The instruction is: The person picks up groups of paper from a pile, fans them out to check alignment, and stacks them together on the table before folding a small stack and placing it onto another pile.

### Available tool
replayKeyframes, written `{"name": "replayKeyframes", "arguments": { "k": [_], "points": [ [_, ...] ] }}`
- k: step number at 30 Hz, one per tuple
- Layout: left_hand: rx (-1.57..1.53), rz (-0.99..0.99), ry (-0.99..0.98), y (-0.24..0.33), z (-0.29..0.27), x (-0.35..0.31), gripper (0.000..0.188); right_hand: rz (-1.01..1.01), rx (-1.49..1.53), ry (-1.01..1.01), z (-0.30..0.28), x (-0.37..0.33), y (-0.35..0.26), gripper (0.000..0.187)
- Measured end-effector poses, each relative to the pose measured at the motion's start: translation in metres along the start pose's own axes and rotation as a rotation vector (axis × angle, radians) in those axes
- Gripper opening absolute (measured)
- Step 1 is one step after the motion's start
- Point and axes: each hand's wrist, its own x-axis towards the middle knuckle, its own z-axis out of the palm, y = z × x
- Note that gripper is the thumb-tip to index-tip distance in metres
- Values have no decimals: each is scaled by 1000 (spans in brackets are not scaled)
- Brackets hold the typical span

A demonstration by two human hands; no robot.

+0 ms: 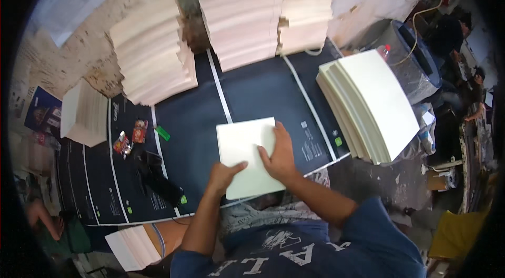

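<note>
A white rectangular block of paper sheets [244, 138] is between my hands at the front edge of the dark table [184, 120]. My left hand [225, 177] grips its left side near the lower corner, thumb lying on top. On the right side, my right hand [280, 154] holds the block with its thumb across the top sheet and its fingers wrapped over the edge. The undersides of both hands' grips are hidden. I cannot tell whether the block rests on the table or is lifted slightly.
Tall paper stacks [239, 15] line the wall. A large stack of white sheets [368, 99] stands at the right, a smaller stack [84, 115] at the left. Red packets [139, 130], a green piece [163, 132] and a black item [163, 186] lie on the left. Another person's arm [44, 220] shows lower left.
</note>
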Motion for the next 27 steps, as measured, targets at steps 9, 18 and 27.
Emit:
{"name": "replayKeyframes", "arguments": {
  "k": [9, 18, 27],
  "points": [
    [101, 575, 78, 13, -19, -47, 43, 189, 1188, -329, -92, 16, -41, 98],
    [-335, 796, -23, -19, 3, -43, 86, -174, 832, -281, -50, -21, -9, 89],
    [-612, 615, -128, -27, 17, -20, 60, -315, 223, -299, -136, 22, -81, 52]
  ]
}}
